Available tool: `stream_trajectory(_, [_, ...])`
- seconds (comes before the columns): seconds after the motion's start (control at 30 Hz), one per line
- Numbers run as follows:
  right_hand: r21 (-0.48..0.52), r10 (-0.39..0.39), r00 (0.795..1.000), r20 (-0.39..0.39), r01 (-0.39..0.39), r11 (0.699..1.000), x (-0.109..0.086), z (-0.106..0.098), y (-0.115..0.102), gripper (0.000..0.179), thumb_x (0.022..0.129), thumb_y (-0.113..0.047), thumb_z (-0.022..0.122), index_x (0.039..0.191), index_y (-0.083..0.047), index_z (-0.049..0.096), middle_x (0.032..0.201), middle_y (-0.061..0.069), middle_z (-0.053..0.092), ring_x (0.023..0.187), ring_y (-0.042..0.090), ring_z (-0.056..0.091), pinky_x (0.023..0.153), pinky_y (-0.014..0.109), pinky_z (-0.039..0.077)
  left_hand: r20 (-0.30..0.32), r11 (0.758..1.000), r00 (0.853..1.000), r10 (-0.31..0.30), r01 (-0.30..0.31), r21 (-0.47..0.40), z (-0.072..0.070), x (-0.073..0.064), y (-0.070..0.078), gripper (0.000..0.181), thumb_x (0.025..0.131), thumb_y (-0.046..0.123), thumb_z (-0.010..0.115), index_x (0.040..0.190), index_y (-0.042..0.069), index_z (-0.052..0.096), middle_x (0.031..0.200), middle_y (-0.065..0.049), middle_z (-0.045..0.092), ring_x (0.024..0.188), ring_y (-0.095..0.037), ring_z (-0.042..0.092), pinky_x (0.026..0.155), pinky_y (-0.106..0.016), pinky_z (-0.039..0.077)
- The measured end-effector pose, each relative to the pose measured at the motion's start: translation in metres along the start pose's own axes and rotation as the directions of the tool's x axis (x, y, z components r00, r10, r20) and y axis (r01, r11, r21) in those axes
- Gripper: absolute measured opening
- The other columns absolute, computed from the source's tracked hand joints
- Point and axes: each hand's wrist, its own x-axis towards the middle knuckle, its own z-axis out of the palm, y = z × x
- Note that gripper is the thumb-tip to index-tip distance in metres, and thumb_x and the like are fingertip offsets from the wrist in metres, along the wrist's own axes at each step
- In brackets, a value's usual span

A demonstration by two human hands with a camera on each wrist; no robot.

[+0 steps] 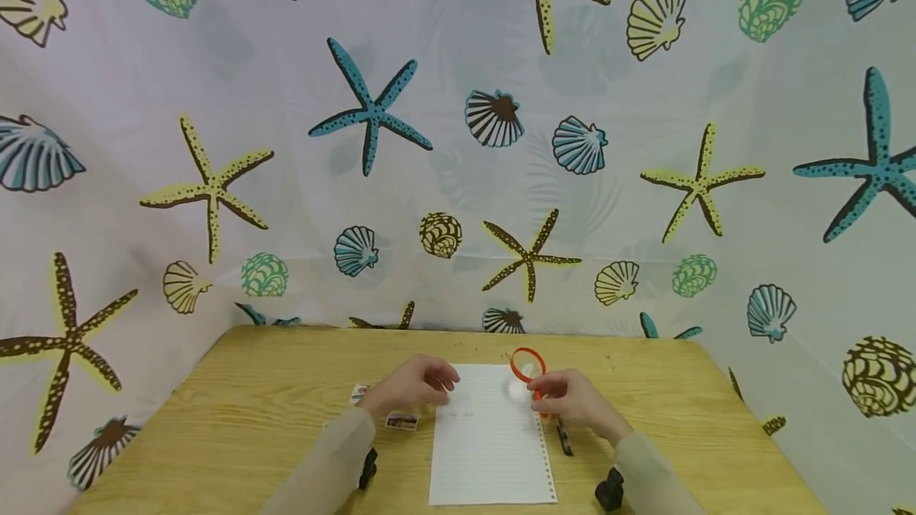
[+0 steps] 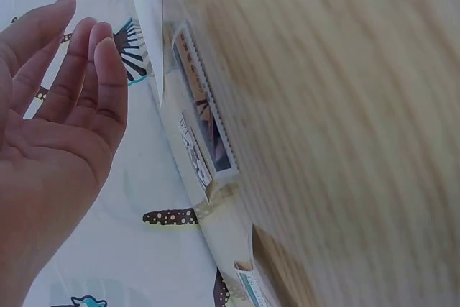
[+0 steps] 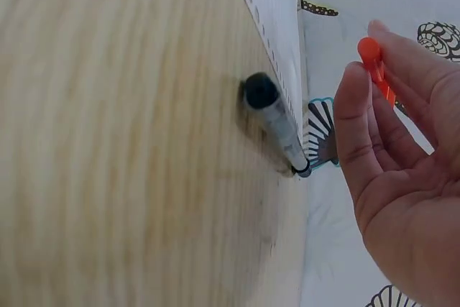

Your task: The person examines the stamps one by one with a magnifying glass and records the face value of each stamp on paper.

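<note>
My right hand (image 1: 572, 400) pinches the handle of a red-rimmed magnifying glass (image 1: 528, 365) between thumb and fingers, its lens raised over the upper right part of a lined paper sheet (image 1: 494, 455). In the right wrist view the orange-red handle end (image 3: 369, 51) pokes out between the fingertips. My left hand (image 1: 415, 384) hovers at the sheet's upper left edge, fingers loosely bent. Nothing lies in its palm in the left wrist view. Below it on the table is a postage stamp (image 1: 402, 421) with a dark picture and toothed edge; another stamp (image 1: 360, 393) lies farther left.
A black-capped marker (image 3: 277, 121) lies on the wooden table (image 1: 236, 427), just right of the sheet's punched edge. Near the left wrist, another small stamp-like piece (image 2: 251, 285) stands out at the bottom of the view. A shell-and-starfish curtain (image 1: 444, 181) surrounds the table.
</note>
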Motion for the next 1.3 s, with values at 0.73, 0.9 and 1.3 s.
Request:
stream_trajectory(0.73, [-0.041,0.068,0.997,-0.025,-0.069,0.997,-0.019,-0.031,0.023,0.035,0.088,-0.014,0.073,0.118,0.003,0.066,0.097,0.009,0.070,0.072,0.018,0.063,0.062,0.030,0.054,0.135,1.000,0.991,-0.011,0.008,0.024,0.008,0.010,-0.001,0.033,0.077,-0.007,0.075,0.109,-0.001,0.070,0.108,-0.014,0.068,0.098,-0.028,0.060,0.084,-0.031,0.051])
stream_trajectory(0.9, [-0.059,0.086,0.996,-0.022,-0.087,0.994,-0.022,-0.039,0.027,0.034,0.087,-0.016,0.074,0.116,0.002,0.068,0.096,0.006,0.069,0.074,0.015,0.061,0.062,0.027,0.053,0.136,0.999,0.990,-0.035,0.032,0.019,0.012,0.013,0.000,0.035,0.074,-0.009,0.078,0.106,0.001,0.070,0.103,-0.013,0.066,0.091,-0.025,0.055,0.080,-0.031,0.048])
stream_trajectory(1.3, [-0.074,0.096,0.995,0.033,-0.094,0.993,-0.035,-0.059,0.042,0.035,0.088,-0.016,0.073,0.117,0.004,0.067,0.101,0.009,0.069,0.079,0.015,0.060,0.063,0.028,0.053,0.116,0.989,0.986,-0.116,0.103,0.108,0.019,0.014,-0.004,0.047,0.070,-0.003,0.084,0.113,0.009,0.070,0.111,-0.003,0.063,0.099,-0.020,0.055,0.094,-0.042,0.047])
